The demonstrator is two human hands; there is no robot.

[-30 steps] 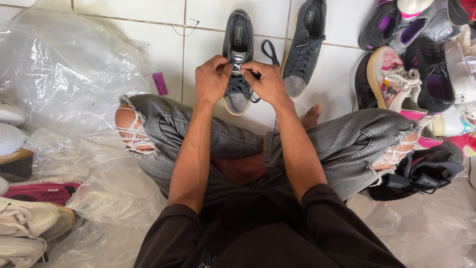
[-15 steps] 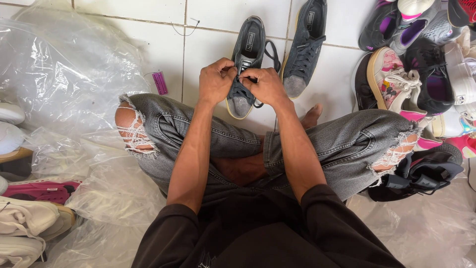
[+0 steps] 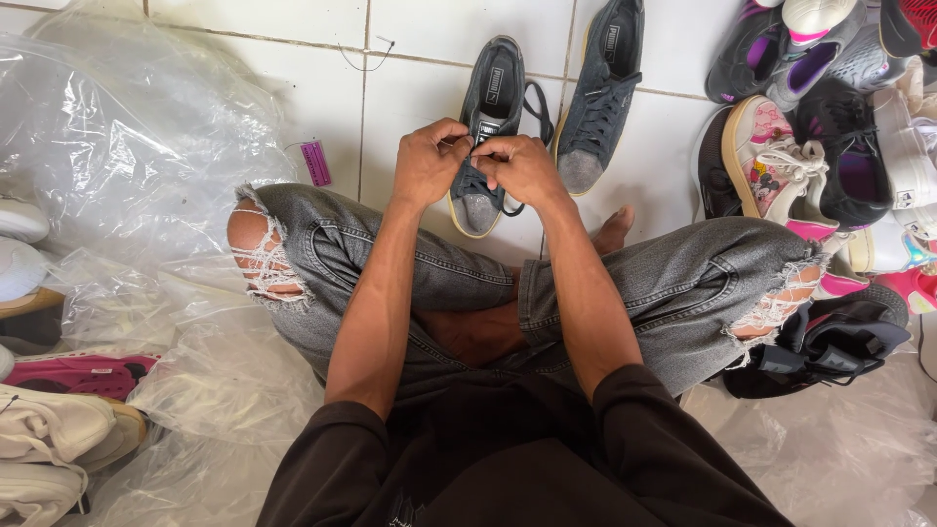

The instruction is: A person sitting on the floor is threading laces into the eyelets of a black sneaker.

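Observation:
I sit cross-legged on a white tiled floor in torn grey jeans. A dark grey suede sneaker (image 3: pixel 491 98) with a tan sole lies toe toward me, just past my knees. My left hand (image 3: pixel 429 161) and my right hand (image 3: pixel 517 168) meet over its middle, fingers pinched on its dark laces (image 3: pixel 535 102), one loop of which trails to the right. Its matching sneaker (image 3: pixel 600 98) lies beside it on the right, untouched.
A heap of mixed shoes (image 3: pixel 830 146) fills the right side. Crumpled clear plastic bags (image 3: pixel 107 146) cover the left. White and pink shoes (image 3: pixel 59 429) lie at lower left. A black shoe (image 3: pixel 839 342) rests by my right knee, and a small purple tag (image 3: pixel 315 162) lies on the tiles.
Both hands have drawn closer together over the sneaker's laces, and the lace loop has shifted on the right. The shoe stays in place.

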